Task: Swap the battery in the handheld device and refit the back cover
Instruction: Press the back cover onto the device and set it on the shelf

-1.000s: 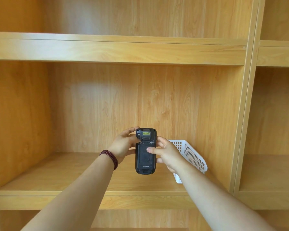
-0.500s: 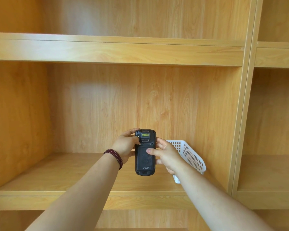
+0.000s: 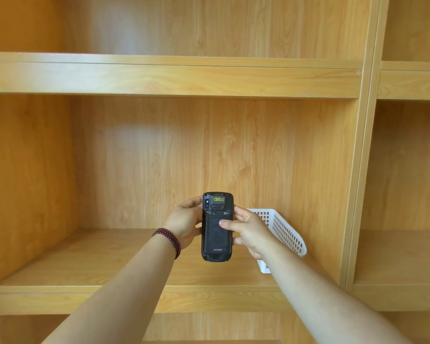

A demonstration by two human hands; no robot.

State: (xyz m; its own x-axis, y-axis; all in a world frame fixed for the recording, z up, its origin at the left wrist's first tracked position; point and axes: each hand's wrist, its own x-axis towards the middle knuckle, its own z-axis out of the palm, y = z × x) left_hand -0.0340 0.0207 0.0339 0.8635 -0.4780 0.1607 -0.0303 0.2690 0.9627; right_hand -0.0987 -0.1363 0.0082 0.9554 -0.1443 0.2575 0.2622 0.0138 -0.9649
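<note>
head | handheld device (image 3: 217,234) upright, back cover (image 3: 217,233) apparently on | left grip (image 3: 184,225), right grip (image 3: 251,234) clasp its sides

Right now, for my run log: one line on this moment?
device: held upright, back cover on | left hand: gripping | right hand: thumb on cover | basket: behind

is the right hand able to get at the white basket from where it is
Probably yes: the white basket sits just behind the right hand with nothing between, but that hand is holding the handheld device.
</note>
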